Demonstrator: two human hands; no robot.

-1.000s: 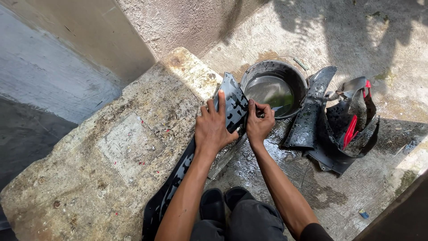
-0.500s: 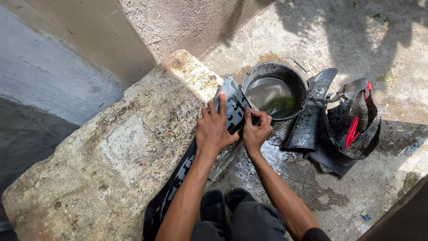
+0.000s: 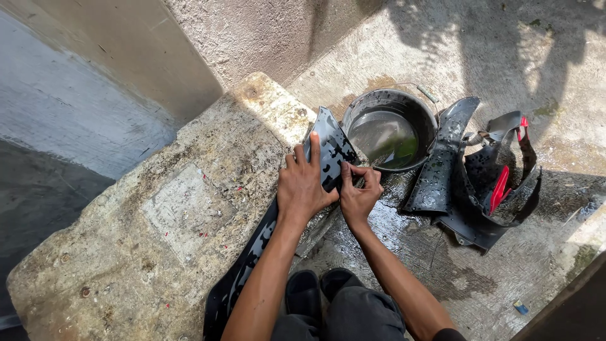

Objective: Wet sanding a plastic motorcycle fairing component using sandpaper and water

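Both hands are on the long black plastic panel (image 3: 328,148): left hand (image 3: 304,186) pressed flat and open on top, right hand (image 3: 358,192) pinching its edge. The panel's wet, glossy, full of cutouts, lying along the concrete slab (image 3: 158,221) edge. Just past it sit a water bucket (image 3: 391,104) and more black panels (image 3: 442,170).

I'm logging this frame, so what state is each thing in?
Long black panel: wet, lying on the slab edge.
Left hand: pressed flat on the panel.
Right hand: pinching the panel's edge.
Bucket: upright, holding water.
Heap of dark panels: wet, piled beside the bucket.
Concrete slab: mostly dry.
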